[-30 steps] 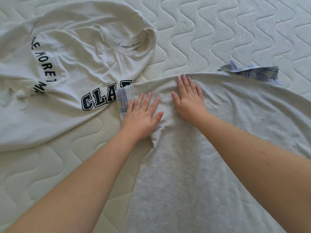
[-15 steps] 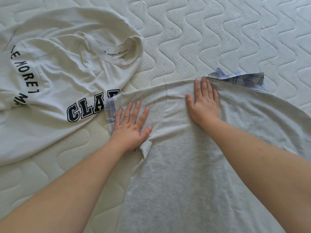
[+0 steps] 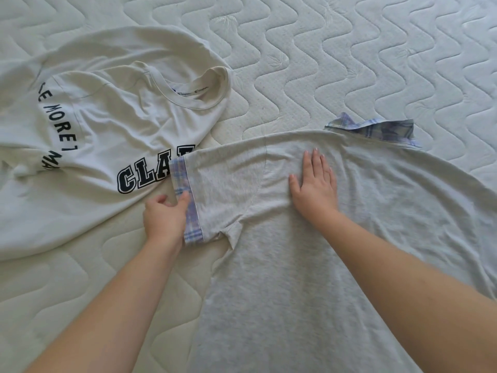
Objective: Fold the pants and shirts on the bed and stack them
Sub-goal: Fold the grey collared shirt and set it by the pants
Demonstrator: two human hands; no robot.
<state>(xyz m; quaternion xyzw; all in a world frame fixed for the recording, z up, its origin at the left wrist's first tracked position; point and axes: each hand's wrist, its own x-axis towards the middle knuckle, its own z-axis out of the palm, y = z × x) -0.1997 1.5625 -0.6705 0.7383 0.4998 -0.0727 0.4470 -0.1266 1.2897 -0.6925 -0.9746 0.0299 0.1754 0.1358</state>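
A light heather-grey shirt point(image 3: 309, 265) is lying spread flat on the quilted mattress, its body running toward the bottom of the view and its upper edge facing away. Its short sleeve point(image 3: 223, 184) is stretching out to the left, ending in a lilac-and-blue plaid cuff point(image 3: 185, 200), and a matching plaid collar point(image 3: 373, 129) is sticking out at the top edge. To the left, a cream T-shirt point(image 3: 88, 146) is lying rumpled, its ribbed neckline open and dark block lettering showing; the grey sleeve's cuff is overlapping its printed front.
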